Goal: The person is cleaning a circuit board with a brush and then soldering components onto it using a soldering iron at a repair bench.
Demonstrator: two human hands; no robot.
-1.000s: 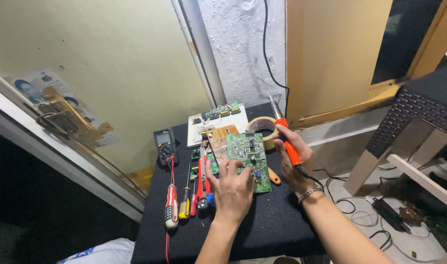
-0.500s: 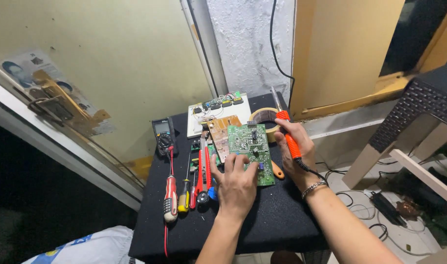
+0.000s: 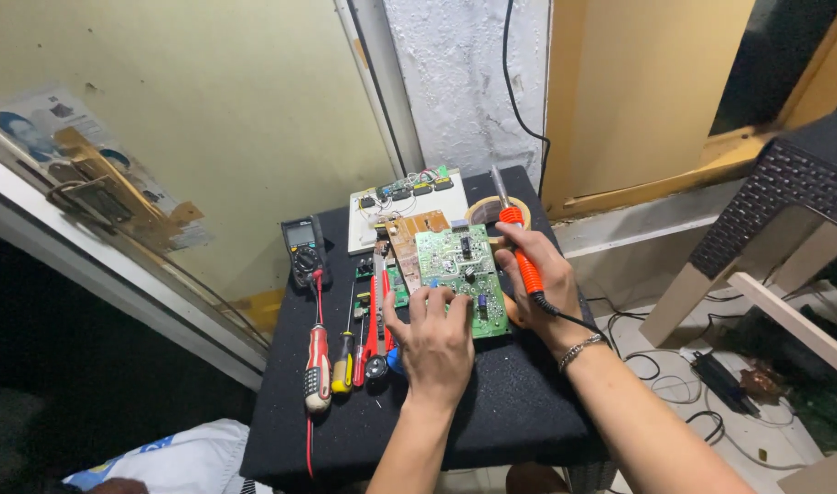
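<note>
A green circuit board (image 3: 461,274) lies in the middle of a small black table (image 3: 510,412). My left hand (image 3: 434,343) rests on the board's near left edge, fingers spread over it. My right hand (image 3: 539,284) grips an orange-handled soldering iron (image 3: 519,247), its metal tip pointing up and away past the board's far right corner. A black cable runs from the iron's handle over my wrist, which wears a bracelet.
Left of the board lie a red screwdriver (image 3: 317,361), a yellow screwdriver (image 3: 343,370), red pliers (image 3: 375,329) and a black multimeter (image 3: 305,249). A white board with components (image 3: 405,206) and a tape roll (image 3: 485,212) sit behind. Cables cover the floor at right; a wall stands close behind.
The view has shifted slightly. My right hand with the soldering iron has moved a little closer to the board's right edge. My left hand stays on the board.
</note>
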